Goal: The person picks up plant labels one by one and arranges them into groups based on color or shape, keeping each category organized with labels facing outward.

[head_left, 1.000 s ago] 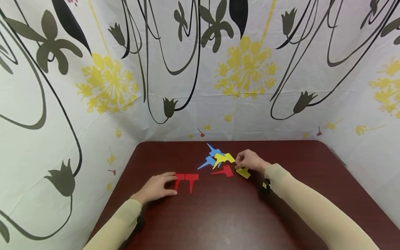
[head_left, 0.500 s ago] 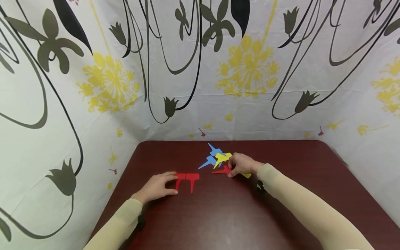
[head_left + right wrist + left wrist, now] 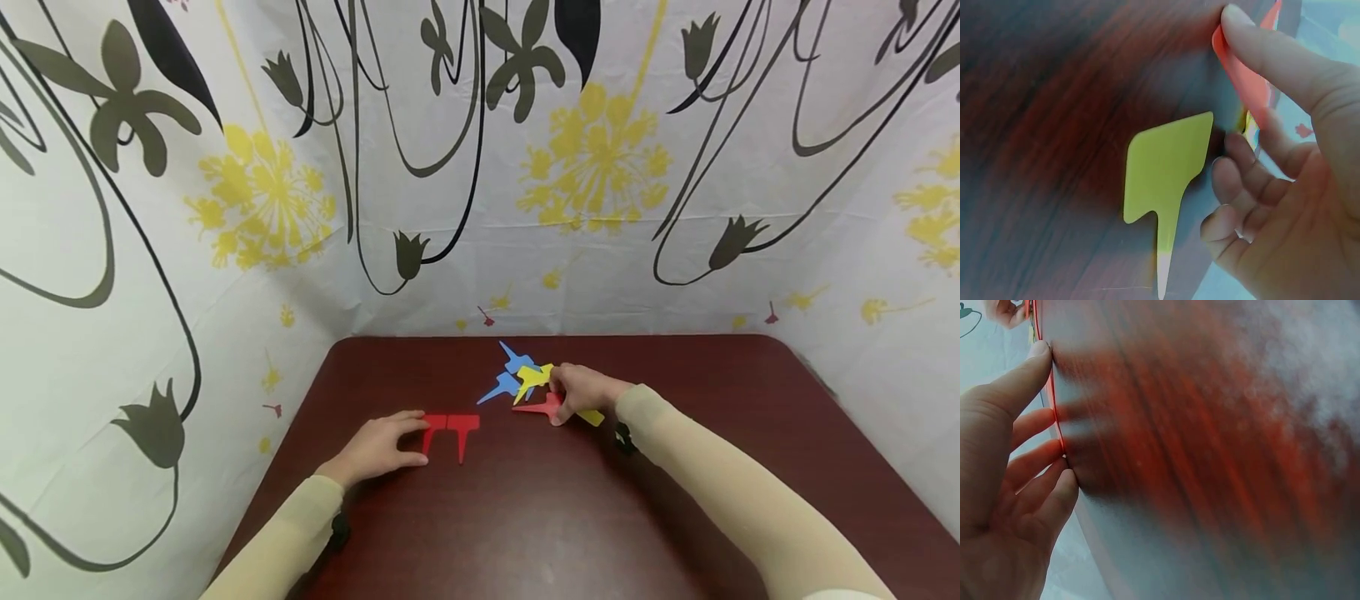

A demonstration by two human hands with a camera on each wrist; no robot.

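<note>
My right hand [image 3: 588,392] pinches a red T-shaped plant label [image 3: 542,407] by its broad head, thumb against the fingers. In the right wrist view, that red label [image 3: 1244,75] is tipped up off the dark surface. A yellow plant label [image 3: 1169,162] lies flat beneath this hand, partly covered in the head view. On the left, my left hand [image 3: 378,447] rests on the table with its fingers spread loosely, fingertips at the nearer of two red plant labels. Those two, a left one [image 3: 432,423] and a right one [image 3: 462,423], lie side by side, heads level and stems toward me.
A loose overlapping pile lies at the back centre: blue plant labels [image 3: 501,387] with a yellow plant label [image 3: 534,377] on top. The dark red-brown table [image 3: 540,517] ends at a patterned cloth [image 3: 615,283] behind it.
My right hand has moved left from the lone yellow label to the red label and taken hold of its head. The left hand stays in place.
</note>
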